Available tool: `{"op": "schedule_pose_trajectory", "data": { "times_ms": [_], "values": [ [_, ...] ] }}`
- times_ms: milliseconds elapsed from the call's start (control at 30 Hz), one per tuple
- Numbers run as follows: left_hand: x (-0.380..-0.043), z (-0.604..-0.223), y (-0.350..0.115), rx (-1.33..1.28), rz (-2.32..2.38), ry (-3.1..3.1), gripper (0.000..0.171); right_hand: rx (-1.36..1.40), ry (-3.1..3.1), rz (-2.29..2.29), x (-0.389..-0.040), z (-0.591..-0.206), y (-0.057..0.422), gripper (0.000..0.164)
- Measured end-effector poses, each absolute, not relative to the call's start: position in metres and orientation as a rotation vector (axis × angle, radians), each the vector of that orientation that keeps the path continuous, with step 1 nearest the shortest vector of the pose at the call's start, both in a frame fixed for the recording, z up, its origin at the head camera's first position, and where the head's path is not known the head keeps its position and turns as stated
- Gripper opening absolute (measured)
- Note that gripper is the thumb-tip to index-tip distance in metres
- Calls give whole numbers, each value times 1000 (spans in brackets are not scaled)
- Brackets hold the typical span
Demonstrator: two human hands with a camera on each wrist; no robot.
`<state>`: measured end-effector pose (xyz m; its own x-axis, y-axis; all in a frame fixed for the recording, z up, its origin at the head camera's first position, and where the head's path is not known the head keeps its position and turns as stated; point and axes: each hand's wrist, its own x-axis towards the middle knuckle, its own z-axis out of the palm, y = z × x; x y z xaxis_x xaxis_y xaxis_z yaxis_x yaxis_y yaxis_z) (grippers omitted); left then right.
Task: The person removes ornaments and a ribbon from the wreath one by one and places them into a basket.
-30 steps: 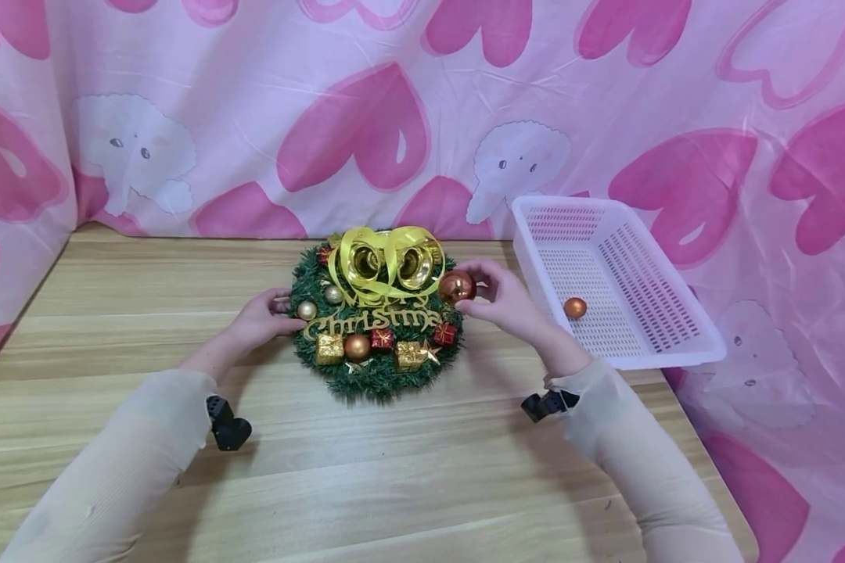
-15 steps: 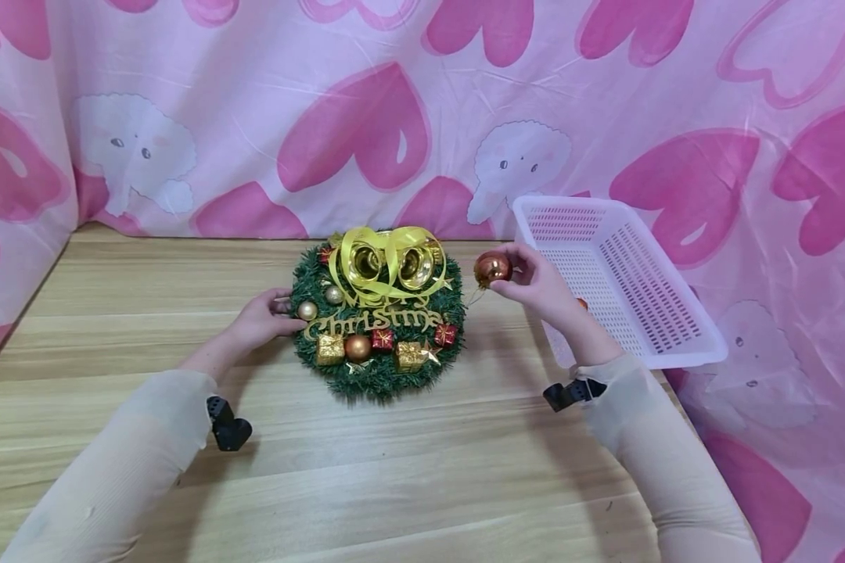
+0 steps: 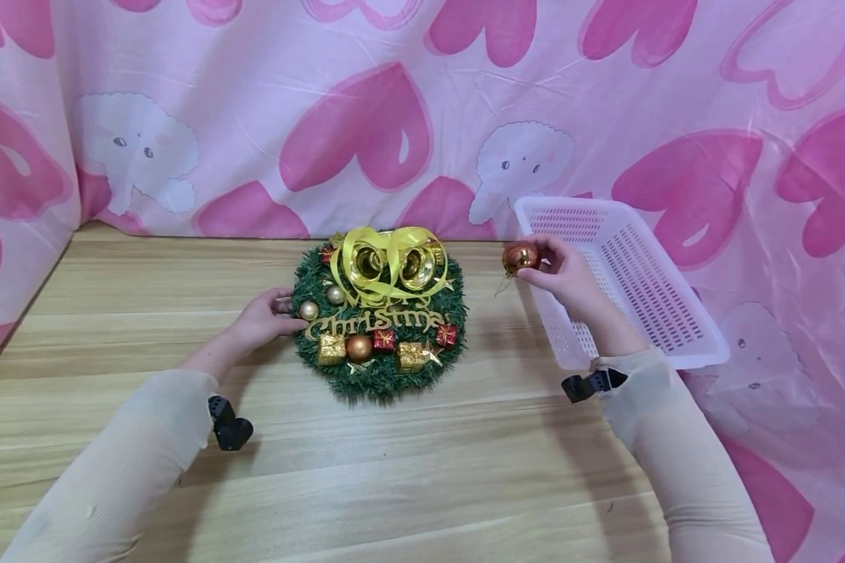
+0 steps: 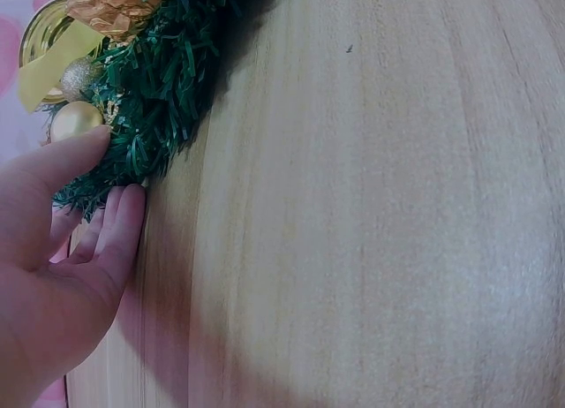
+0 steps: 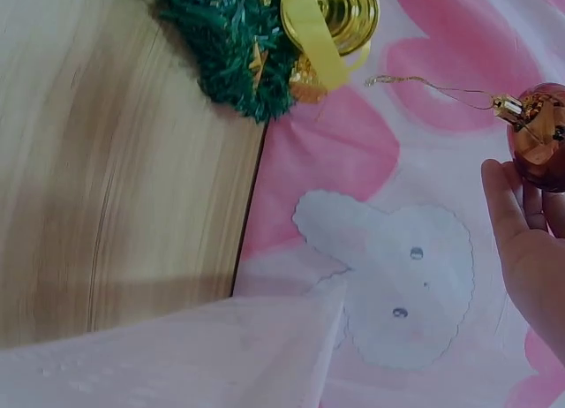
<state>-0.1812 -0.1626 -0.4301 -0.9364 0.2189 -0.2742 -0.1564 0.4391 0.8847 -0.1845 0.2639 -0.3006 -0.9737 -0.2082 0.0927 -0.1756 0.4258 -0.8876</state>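
A green Christmas wreath (image 3: 383, 383) lies on the table, dressed with gold bells (image 3: 417, 267), yellow ribbon, small gift boxes, baubles and "Merry Christmas" lettering. At its left edge my left hand (image 3: 262, 319) grips the greenery, thumb on top beside a small gold bauble (image 4: 77, 121) and the other fingers low at the rim. My right hand (image 3: 570, 280) holds a shiny copper bauble (image 3: 520, 258) by its round side, over the left rim of the basket. The bauble's gold cap (image 5: 508, 108) and thin hanging loop (image 5: 424, 81) point away from the fingers.
A white perforated plastic basket (image 3: 690, 361) stands at the right end of the wooden table (image 3: 366, 485), partly hidden by my right hand and forearm. A pink heart-patterned cloth (image 3: 246, 109) hangs behind the table and along both sides.
My right hand has carried the copper bauble from the wreath's right edge rightward to the basket's rim, now covering the small orange bauble seen in it earlier. The left hand stays put.
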Motion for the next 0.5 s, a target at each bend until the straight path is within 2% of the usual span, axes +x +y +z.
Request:
{"op": "schedule_pose_trajectory", "data": {
  "times_ms": [367,500],
  "values": [
    [-180,-430,-163,60,1495,2352,82,-300,2778,-1504,-186,-295,286,42],
    [-181,-430,-163,61,1496,2349,83,-268,2794,-1521,-187,-293,295,36]
  ]
}}
